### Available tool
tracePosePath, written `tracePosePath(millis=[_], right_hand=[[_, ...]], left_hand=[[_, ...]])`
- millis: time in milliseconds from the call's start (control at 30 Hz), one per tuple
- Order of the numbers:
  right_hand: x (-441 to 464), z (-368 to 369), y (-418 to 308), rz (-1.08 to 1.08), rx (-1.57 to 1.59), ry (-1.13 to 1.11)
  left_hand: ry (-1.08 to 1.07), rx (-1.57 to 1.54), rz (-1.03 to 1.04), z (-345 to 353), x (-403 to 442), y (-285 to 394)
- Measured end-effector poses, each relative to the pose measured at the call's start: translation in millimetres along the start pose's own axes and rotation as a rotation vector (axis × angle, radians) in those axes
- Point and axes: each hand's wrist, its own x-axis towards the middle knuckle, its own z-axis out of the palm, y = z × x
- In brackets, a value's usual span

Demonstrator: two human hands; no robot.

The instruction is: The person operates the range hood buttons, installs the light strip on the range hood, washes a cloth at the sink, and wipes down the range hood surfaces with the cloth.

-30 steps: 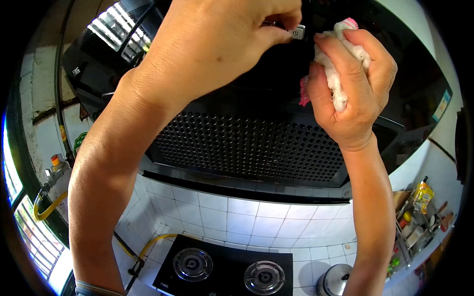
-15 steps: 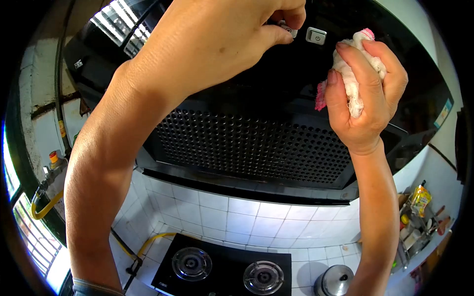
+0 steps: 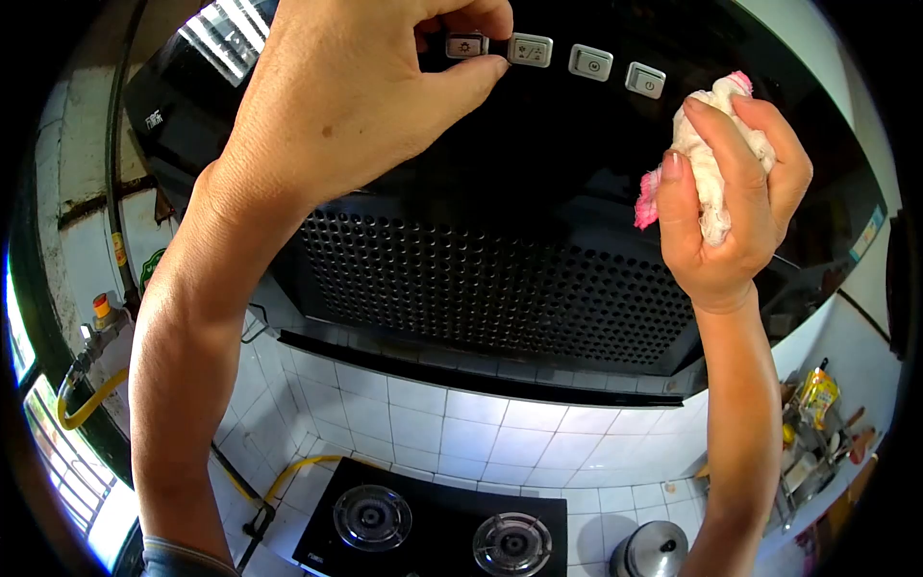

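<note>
My right hand is closed around a crumpled white cloth with pink edges, at the right of the black range hood's glossy front. My left hand is at the row of silver buttons, with thumb and fingers curled together in a pinch. A light-symbol button shows between thumb and forefinger. The fan button is just right of the fingertips. Farther right are two more buttons, one marked M and a power button. Whatever lies in the left fingers is hidden.
Below the hood's perforated panel is a black gas stove with two burners. A lidded metal pot stands to its right. Yellow gas hose runs at the left, and bottles and utensils crowd the right.
My left hand has moved left along the buttons, uncovering several of them. My right hand, still holding the cloth, has shifted slightly right and down.
</note>
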Motion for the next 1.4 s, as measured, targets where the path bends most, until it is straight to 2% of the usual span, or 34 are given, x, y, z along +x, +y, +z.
tracePosePath(millis=[33,133,300,400,467,500,700,767,800,833,900,967,1033,1167,1233,1400], right_hand=[[0,0,0,-0.003,0.001,-0.001],[-1,0,-1,-0.008,-0.010,-0.019],[-1,-1,-1,0.013,0.001,-0.024],[-1,-1,-2,0.014,-0.002,-0.030],[-1,-1,-2,0.015,0.005,-0.022],[-1,0,-2,0.013,0.015,-0.017],[-3,5,5,-0.018,0.034,0.044],[-2,6,5,-0.025,0.028,0.045],[-2,6,5,-0.031,0.024,0.049],[-1,4,3,-0.030,0.022,0.048],[-1,-2,-2,-0.008,-0.029,-0.033],[-1,-3,-2,-0.007,-0.024,-0.035],[-1,-3,-2,-0.004,-0.020,-0.034],[-1,-1,-3,-0.009,-0.020,-0.029],[-1,-1,-3,-0.001,-0.014,-0.020],[-1,-3,-3,0.003,-0.010,-0.041]], left_hand=[[0.002,-0.109,0.015,1,-3,-11],[0.044,-0.087,0.108,8,0,-7],[0.057,-0.110,0.084,16,1,-14],[0.090,-0.093,0.206,9,-3,-21],[0.070,-0.317,-0.027,4,-8,-17],[0.070,-0.317,-0.026,-2,-7,-6],[0.062,-0.062,-0.188,-6,2,30],[-0.018,-0.070,-0.147,-10,5,30],[-0.035,-0.298,-0.056,-17,8,16],[-0.035,-0.300,-0.055,-18,10,11],[-0.077,-0.281,0.084,-21,15,10],[-0.061,-0.252,0.005,-21,20,20],[-0.245,-0.117,-0.136,-37,30,36],[-0.216,-0.109,-0.043,-31,29,27],[-0.105,0.044,0.179,-26,27,29],[-0.157,-0.091,0.090,-30,29,20]])
